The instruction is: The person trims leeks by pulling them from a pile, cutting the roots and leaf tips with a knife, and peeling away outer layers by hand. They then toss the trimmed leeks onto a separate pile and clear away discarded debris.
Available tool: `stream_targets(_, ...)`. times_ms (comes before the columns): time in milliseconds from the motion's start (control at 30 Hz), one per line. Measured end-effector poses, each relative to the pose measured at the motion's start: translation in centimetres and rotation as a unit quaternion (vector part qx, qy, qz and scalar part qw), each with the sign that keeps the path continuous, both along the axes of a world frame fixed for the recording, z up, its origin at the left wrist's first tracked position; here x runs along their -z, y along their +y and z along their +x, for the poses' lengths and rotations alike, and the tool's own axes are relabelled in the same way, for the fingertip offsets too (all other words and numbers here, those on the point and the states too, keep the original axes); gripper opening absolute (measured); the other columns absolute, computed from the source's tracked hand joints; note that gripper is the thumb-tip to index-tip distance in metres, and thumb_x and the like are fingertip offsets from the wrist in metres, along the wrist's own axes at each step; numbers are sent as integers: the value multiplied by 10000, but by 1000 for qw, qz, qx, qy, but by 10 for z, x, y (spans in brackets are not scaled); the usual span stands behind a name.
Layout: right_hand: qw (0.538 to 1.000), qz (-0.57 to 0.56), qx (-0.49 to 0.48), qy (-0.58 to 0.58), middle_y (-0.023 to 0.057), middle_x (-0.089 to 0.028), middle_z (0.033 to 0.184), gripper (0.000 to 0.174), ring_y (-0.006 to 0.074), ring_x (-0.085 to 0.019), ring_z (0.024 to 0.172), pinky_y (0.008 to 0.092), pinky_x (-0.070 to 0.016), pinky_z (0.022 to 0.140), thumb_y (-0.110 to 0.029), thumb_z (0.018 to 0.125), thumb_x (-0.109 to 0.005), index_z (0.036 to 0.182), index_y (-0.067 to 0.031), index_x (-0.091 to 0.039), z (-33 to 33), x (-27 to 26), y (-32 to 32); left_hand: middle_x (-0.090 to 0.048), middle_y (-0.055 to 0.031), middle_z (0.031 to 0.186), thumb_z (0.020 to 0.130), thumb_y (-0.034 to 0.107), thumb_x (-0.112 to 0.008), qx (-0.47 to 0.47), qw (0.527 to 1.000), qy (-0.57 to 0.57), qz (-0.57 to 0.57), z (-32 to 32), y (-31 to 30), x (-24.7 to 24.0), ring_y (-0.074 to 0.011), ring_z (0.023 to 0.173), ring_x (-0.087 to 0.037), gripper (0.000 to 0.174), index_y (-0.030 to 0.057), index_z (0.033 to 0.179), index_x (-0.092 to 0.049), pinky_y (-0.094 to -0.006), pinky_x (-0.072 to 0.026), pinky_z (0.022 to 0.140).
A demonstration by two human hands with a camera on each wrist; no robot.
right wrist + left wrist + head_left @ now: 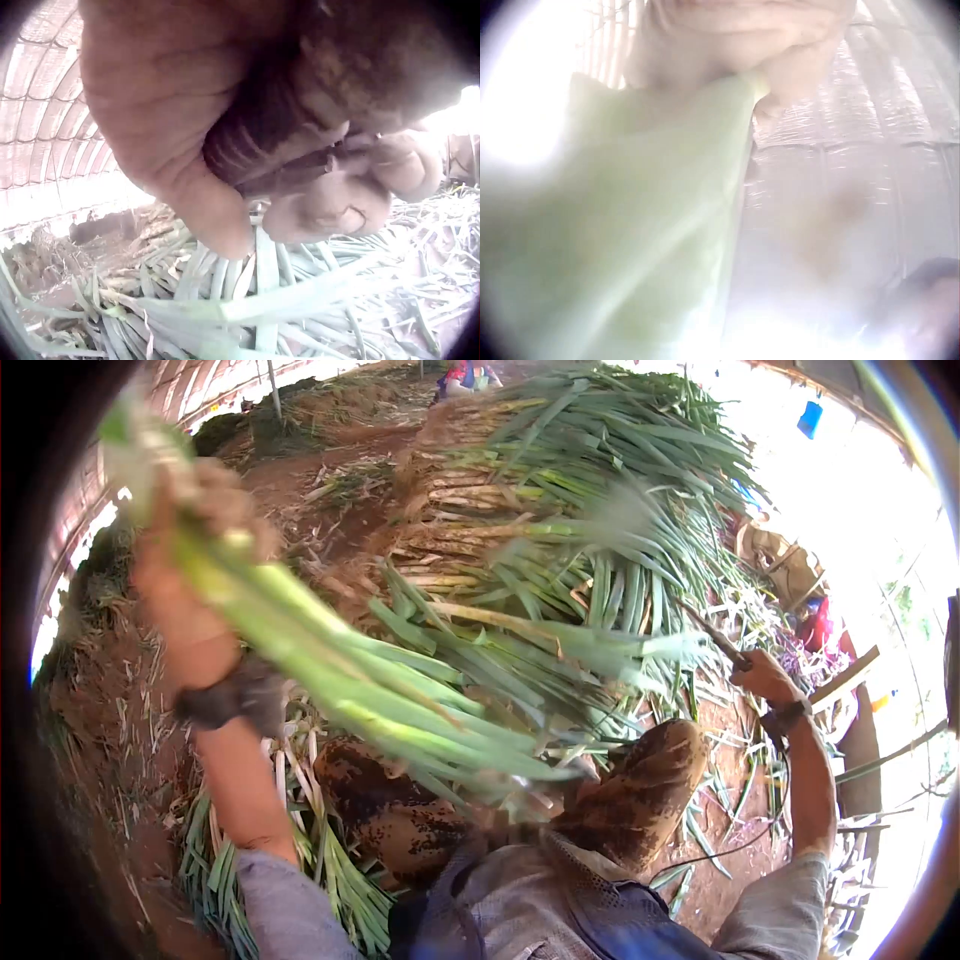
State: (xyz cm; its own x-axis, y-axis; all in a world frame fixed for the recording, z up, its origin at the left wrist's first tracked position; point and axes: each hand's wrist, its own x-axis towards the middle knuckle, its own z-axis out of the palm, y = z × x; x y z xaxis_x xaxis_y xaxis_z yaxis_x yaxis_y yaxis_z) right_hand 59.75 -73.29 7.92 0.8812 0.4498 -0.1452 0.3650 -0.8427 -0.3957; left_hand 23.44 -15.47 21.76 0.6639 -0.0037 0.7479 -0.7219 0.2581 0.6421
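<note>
My left hand (215,510) is raised at the upper left, its fingers curled round a leek (300,625), blurred by motion. The long green leaves slant down to the right across my lap. In the left wrist view a pale green leaf (645,195) fills much of the picture below the hand. Out to the right, my right hand (770,678) grips a knife (712,632) by its handle, the dark blade pointing up and left. Fingers and thumb wrap the dark ringed handle (251,146) in the right wrist view.
A big heap of leeks (600,510) lies ahead, roots to the left. More leaves (340,890) lie beside my left leg. Two muddy boots (640,790) are in front of me. A cable hangs from the right wrist. Another person (465,378) is at the far end.
</note>
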Motion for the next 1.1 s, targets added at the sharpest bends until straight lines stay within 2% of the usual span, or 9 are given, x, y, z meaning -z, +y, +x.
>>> stream_targets(133, 985, 157, -61, -36, 35, -598, 671, 247, 107, -531, 644, 317, -449, 593, -177, 752, -772, 900, -2, -680, 0, 9, 17, -618, -45, 743, 873, 483, -684, -111, 959, 138, -223, 91, -41, 83, -188, 667, -644, 435, 89, 1005, -555, -404, -581, 597)
stream_targets(267, 981, -10, -164, -106, 89, -665, 701, 240, 214, -625, 623, 357, -511, 602, -280, 878, -654, 912, -43, -668, -32, 25, 95, -639, -47, 806, 817, 434, -765, -94, 929, 222, -282, 171, -43, 180, -199, 713, -668, 407, 101, 940, -565, -372, -595, 610)
stream_targets(433, 968, 55, -213, -122, 121, -686, 718, 324, 285, -668, 623, 404, -541, 612, -403, 882, -623, 971, -97, -681, -60, 74, 174, -629, -73, 876, 818, 328, -796, -187, 846, 322, -381, 241, -31, 279, -252, 794, -684, 412, 86, 1077, -586, -375, -576, 645)
stream_targets(533, 965, -41, -249, -66, 188, -688, 916, 373, 363, -656, 920, 466, -497, 827, -335, 791, -663, 1066, -84, -660, -58, 114, 195, -613, -60, 887, 820, 344, -796, -223, 811, 358, -406, 261, -23, 329, -243, 815, -675, 437, 77, 1083, -571, -362, -561, 683)
stream_targets(700, 969, 0, -243, -45, 203, -675, 941, 370, 390, -630, 936, 484, -483, 820, -312, 785, -663, 1072, -78, -660, -44, 162, 196, -520, -147, 1326, 932, 633, -495, -210, 835, 461, -214, 257, -4, 353, -264, 1226, -502, 718, 74, 1377, -427, -431, -439, 997)
stream_targets(867, 974, 31, -226, -3, 192, -676, 856, 354, 389, -642, 843, 488, -498, 757, -303, 783, -666, 1053, -74, -669, -40, 157, 228, -251, -189, 1565, 967, 626, -407, -252, 819, 516, 9, 253, -28, 313, -298, 1422, -268, 826, 35, 1524, -256, -424, -219, 1164)
stream_targets(967, 967, 58, -247, -26, 216, -671, 868, 321, 414, -635, 849, 501, -499, 741, -294, 756, -680, 983, -66, -673, -47, 160, 241, -495, -187, 1374, 978, 601, -412, -322, 802, 501, 46, 253, -26, 325, -290, 1298, -437, 724, 6, 1385, -479, -435, -322, 1107)
stream_targets(1033, 967, 45, -249, -23, 211, -672, 869, 323, 411, -637, 846, 502, -499, 742, -294, 749, -687, 979, -67, -674, -49, 153, 241, -621, -45, 894, 985, 446, -519, -388, 734, 533, 163, 251, -14, 327, -167, 839, -548, 474, -6, 1040, -651, -361, -454, 790)
stream_targets(1100, 963, 43, -264, -47, 208, -673, 861, 346, 412, -639, 830, 503, -501, 740, -320, 757, -683, 992, -65, -678, -52, 156, 237, -608, -28, 845, 978, 431, -542, -360, 762, 527, 108, 242, -9, 335, -153, 790, -535, 452, -5, 1004, -658, -354, -446, 740)
